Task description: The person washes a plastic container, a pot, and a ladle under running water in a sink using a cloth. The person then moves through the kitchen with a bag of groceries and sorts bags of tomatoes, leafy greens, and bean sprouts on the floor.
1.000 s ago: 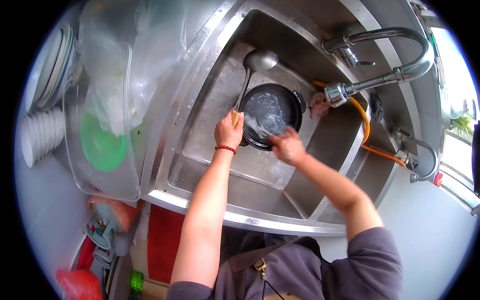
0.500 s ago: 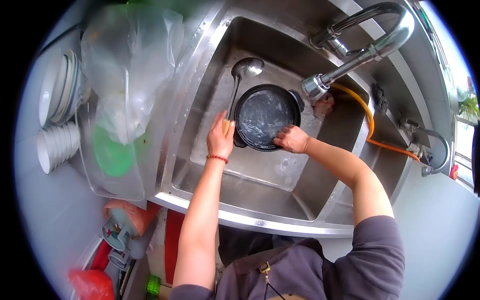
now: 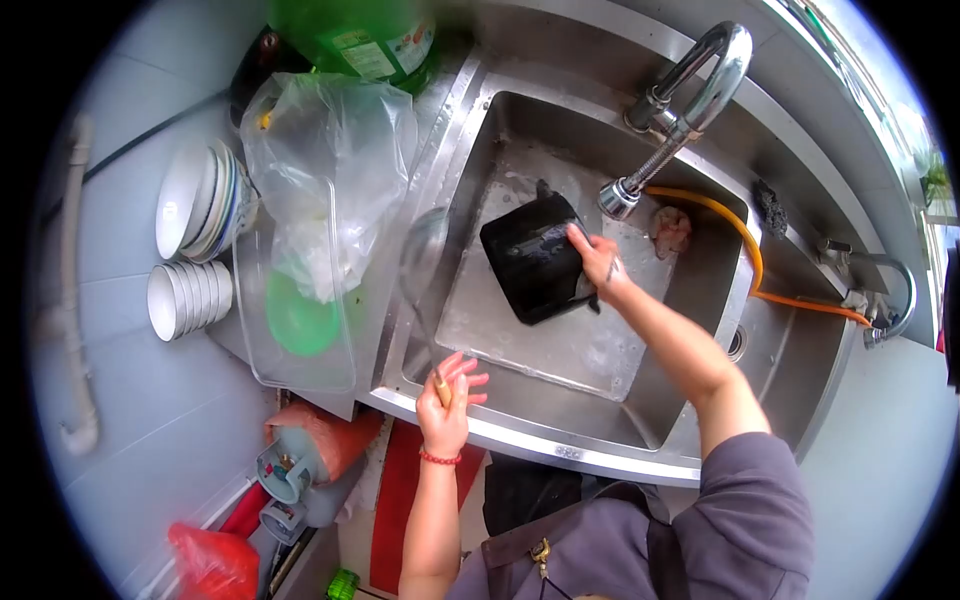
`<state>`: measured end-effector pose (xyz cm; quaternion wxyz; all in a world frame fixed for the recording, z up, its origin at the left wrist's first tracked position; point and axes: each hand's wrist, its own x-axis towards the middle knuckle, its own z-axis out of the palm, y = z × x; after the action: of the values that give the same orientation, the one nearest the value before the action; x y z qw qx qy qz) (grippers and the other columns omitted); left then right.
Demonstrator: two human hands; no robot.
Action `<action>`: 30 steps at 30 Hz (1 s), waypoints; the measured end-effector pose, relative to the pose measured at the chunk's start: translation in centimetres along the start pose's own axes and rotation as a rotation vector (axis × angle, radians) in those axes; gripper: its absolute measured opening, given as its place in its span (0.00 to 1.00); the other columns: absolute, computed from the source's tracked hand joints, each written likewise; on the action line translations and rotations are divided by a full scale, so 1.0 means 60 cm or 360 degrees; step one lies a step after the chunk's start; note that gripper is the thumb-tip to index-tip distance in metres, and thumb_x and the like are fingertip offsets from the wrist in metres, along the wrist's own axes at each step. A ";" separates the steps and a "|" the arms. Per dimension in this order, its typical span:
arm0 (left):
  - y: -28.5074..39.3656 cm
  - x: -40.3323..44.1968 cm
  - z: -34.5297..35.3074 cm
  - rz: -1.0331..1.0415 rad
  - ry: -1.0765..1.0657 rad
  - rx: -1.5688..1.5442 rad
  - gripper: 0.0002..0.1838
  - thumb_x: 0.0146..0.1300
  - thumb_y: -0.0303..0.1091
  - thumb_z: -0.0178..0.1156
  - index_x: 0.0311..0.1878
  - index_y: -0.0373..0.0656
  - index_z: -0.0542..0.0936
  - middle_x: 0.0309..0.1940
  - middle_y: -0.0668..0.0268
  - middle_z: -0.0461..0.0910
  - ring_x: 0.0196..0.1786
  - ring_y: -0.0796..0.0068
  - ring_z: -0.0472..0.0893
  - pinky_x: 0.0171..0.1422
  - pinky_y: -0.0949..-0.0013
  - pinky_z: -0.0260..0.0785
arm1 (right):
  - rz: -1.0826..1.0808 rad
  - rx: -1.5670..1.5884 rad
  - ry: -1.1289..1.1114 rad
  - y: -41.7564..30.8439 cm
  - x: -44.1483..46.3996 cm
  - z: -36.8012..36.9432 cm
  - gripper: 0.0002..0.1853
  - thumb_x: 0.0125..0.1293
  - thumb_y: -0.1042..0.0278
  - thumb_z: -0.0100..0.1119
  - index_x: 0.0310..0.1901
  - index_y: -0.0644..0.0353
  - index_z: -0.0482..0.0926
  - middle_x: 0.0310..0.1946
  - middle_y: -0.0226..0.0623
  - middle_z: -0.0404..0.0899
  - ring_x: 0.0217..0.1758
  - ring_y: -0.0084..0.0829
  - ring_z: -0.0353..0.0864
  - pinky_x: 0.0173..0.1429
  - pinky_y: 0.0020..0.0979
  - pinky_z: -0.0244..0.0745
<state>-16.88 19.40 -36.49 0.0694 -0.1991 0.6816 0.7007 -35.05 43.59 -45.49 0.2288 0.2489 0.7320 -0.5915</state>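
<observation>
No text can be read; labels (image 3: 362,56) on the green container (image 3: 325,28) blur.

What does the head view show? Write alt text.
A person's right hand holds a black pot tipped sideways in a steel sink; the left hand holds a blurred ladle by its wooden handle. A faucet arches over the sink, and white bowls sit at picture left.

Room to pass lies over the near sink floor (image 3: 520,350); farther back, the pot (image 3: 535,262) and tap (image 3: 619,199) intrude.
</observation>
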 end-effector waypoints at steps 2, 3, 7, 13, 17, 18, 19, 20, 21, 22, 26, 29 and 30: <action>0.005 -0.014 -0.003 -0.0029 0.0045 -0.0065 0.17 0.69 0.31 0.45 0.58 0.32 0.65 0.46 0.49 0.76 0.41 0.62 0.82 0.35 0.70 0.80 | 0.0168 0.0644 0.0011 0.038 -0.024 0.009 0.29 0.60 0.41 0.57 0.37 0.67 0.79 0.34 0.35 0.80 0.37 0.26 0.76 0.45 0.29 0.72; 0.007 -0.023 -0.004 -0.0043 0.0090 -0.0123 0.17 0.69 0.31 0.45 0.57 0.32 0.65 0.46 0.49 0.76 0.41 0.62 0.82 0.34 0.70 0.80 | 0.0336 0.0942 -0.0035 0.049 -0.045 0.009 0.29 0.62 0.41 0.54 0.48 0.64 0.75 0.45 0.36 0.78 0.45 0.29 0.76 0.51 0.32 0.72; 0.013 -0.033 -0.018 0.0036 0.0066 -0.0118 0.17 0.69 0.31 0.44 0.57 0.32 0.65 0.45 0.48 0.76 0.38 0.61 0.83 0.27 0.73 0.79 | 0.0435 0.1602 -0.0211 0.087 -0.106 0.017 0.37 0.58 0.34 0.51 0.60 0.56 0.67 0.58 0.38 0.71 0.60 0.38 0.70 0.65 0.43 0.64; 0.012 -0.015 -0.016 -0.0009 0.0049 -0.0161 0.16 0.68 0.28 0.45 0.56 0.32 0.67 0.45 0.50 0.76 0.37 0.64 0.83 0.25 0.76 0.77 | 0.0532 0.2026 -0.0663 0.122 -0.148 0.022 0.39 0.56 0.28 0.47 0.63 0.48 0.65 0.62 0.36 0.66 0.65 0.42 0.62 0.68 0.48 0.56; 0.009 -0.005 -0.012 -0.0027 0.0043 -0.0102 0.16 0.68 0.30 0.46 0.55 0.31 0.67 0.44 0.50 0.77 0.37 0.65 0.83 0.23 0.77 0.76 | 0.0465 0.2053 -0.0782 0.103 -0.141 0.003 0.36 0.61 0.37 0.50 0.62 0.55 0.64 0.60 0.39 0.69 0.62 0.41 0.68 0.66 0.45 0.61; 0.007 -0.004 -0.011 -0.0008 0.0027 -0.0092 0.16 0.69 0.32 0.46 0.55 0.31 0.67 0.44 0.50 0.77 0.37 0.65 0.83 0.23 0.76 0.76 | 0.0482 0.1799 -0.0688 0.098 -0.127 -0.011 0.33 0.62 0.42 0.52 0.60 0.59 0.66 0.57 0.40 0.71 0.59 0.40 0.71 0.64 0.43 0.64; 0.005 -0.002 -0.011 -0.0016 0.0020 -0.0094 0.16 0.69 0.32 0.46 0.55 0.31 0.67 0.44 0.50 0.77 0.37 0.65 0.83 0.23 0.76 0.76 | 0.0494 0.1541 -0.0596 0.089 -0.113 -0.020 0.30 0.62 0.47 0.55 0.58 0.62 0.68 0.54 0.41 0.74 0.56 0.38 0.74 0.63 0.40 0.67; 0.001 0.000 -0.011 -0.0027 0.0022 -0.0087 0.16 0.69 0.31 0.46 0.55 0.32 0.67 0.44 0.50 0.77 0.37 0.65 0.83 0.23 0.76 0.76 | 0.0373 0.1237 -0.0415 0.032 -0.124 -0.026 0.25 0.60 0.59 0.60 0.54 0.67 0.71 0.50 0.41 0.77 0.49 0.34 0.78 0.57 0.34 0.72; -0.003 0.002 -0.012 -0.0038 0.0025 -0.0079 0.16 0.69 0.31 0.46 0.55 0.32 0.67 0.44 0.50 0.77 0.37 0.65 0.83 0.23 0.77 0.76 | 0.0227 0.0998 -0.0435 0.001 -0.121 -0.029 0.22 0.56 0.63 0.64 0.50 0.66 0.74 0.45 0.40 0.79 0.45 0.31 0.79 0.53 0.32 0.74; -0.007 0.004 -0.011 -0.0069 0.0043 -0.0079 0.16 0.68 0.31 0.46 0.55 0.32 0.67 0.44 0.51 0.77 0.37 0.65 0.83 0.24 0.76 0.76 | 0.0092 0.0692 -0.0478 -0.007 -0.105 -0.023 0.21 0.55 0.63 0.65 0.47 0.67 0.76 0.42 0.39 0.80 0.43 0.30 0.80 0.51 0.32 0.74; -0.014 0.017 -0.004 -0.0072 0.0032 -0.0093 0.15 0.68 0.30 0.47 0.55 0.32 0.68 0.44 0.51 0.77 0.38 0.65 0.83 0.27 0.75 0.77 | -0.0522 -0.1145 -0.0281 -0.002 -0.067 0.039 0.17 0.51 0.59 0.67 0.32 0.64 0.76 0.28 0.42 0.81 0.32 0.44 0.80 0.40 0.37 0.74; -0.029 0.030 0.004 -0.0096 0.0020 -0.0065 0.15 0.68 0.30 0.48 0.54 0.32 0.68 0.44 0.51 0.77 0.38 0.65 0.82 0.27 0.73 0.77 | -0.1047 -0.1614 -0.0159 0.065 -0.045 0.054 0.16 0.47 0.61 0.68 0.25 0.60 0.71 0.28 0.38 0.78 0.37 0.44 0.78 0.41 0.39 0.71; -0.039 0.034 0.004 -0.0135 0.0001 -0.0107 0.16 0.67 0.30 0.49 0.54 0.31 0.68 0.44 0.52 0.77 0.39 0.66 0.82 0.29 0.73 0.78 | -0.1034 -0.1605 -0.0161 0.092 -0.033 0.056 0.16 0.47 0.61 0.68 0.25 0.60 0.71 0.28 0.38 0.78 0.37 0.44 0.78 0.41 0.39 0.71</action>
<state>-17.93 19.40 -39.40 0.0921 -0.2304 0.6487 0.7195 -29.87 41.11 -49.06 0.1608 -0.1552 0.9491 -0.2221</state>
